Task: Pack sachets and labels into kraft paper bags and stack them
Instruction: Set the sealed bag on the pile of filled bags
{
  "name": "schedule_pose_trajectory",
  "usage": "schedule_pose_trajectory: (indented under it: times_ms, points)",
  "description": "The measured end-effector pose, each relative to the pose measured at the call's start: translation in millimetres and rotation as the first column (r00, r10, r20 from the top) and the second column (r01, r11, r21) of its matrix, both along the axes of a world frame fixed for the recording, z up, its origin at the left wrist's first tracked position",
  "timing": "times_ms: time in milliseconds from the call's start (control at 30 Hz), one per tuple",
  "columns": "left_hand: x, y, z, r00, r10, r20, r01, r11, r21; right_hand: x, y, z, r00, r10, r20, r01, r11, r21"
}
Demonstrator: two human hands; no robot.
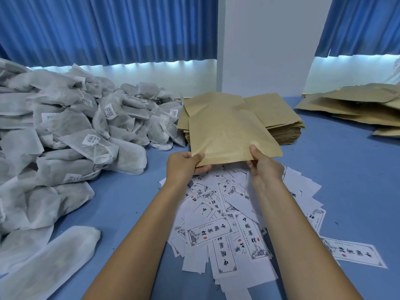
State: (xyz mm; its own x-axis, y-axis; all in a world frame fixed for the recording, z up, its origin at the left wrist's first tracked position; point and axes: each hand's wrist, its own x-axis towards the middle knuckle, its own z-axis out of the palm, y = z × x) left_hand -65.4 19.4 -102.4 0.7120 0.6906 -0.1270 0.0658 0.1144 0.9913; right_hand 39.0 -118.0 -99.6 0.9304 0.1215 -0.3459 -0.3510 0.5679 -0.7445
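Both my hands hold one flat kraft paper bag (225, 131) by its near edge, lifted above the table. My left hand (187, 164) pinches its left corner and my right hand (263, 164) pinches its right corner. Behind it lies a stack of empty kraft bags (279, 120). A big heap of white fabric sachets (65, 131) with barcode tags fills the left side. Loose white printed labels (227, 224) lie scattered under my forearms.
Another pile of kraft bags (359, 105) sits at the far right on the blue table (346, 169). One sachet (54, 260) lies apart at the near left. Blue curtains and a white pillar stand behind the table.
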Motion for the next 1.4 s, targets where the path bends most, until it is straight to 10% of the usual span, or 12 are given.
schedule_pose_trajectory:
  times_ms: [133,367,500,900,1267,1400]
  points:
    - [2.4,3.6,-3.3,0.999,0.032,0.023,-0.031,0.999,-0.022,13.0,-3.9,-3.3,0.995,-0.007,-0.097,0.014,0.998,0.063]
    - [6.4,16.4,0.7,0.999,0.043,0.032,-0.041,0.998,-0.039,14.8,-12.5,0.3,0.965,0.256,0.065,-0.190,0.843,-0.503]
    - [21.1,-3.4,10.6,0.999,-0.048,0.021,0.047,0.997,0.069,11.8,-32.7,18.6,0.912,0.223,0.344,0.068,0.745,-0.663]
    - [95.8,-197.4,40.1,0.940,-0.293,0.173,0.283,0.956,0.079,21.7,-215.0,20.3,0.884,-0.400,0.242,0.444,0.881,-0.165]
    - [172.2,-314.3,45.5,0.931,-0.323,0.168,0.346,0.928,-0.136,76.6,-319.9,22.9,0.800,-0.580,0.153,0.596,0.797,-0.095]
    - [200.5,-321.0,78.8,0.805,-0.456,0.380,0.571,0.770,-0.284,126.9,-319.5,67.7,0.795,-0.584,0.163,0.572,0.812,0.114]
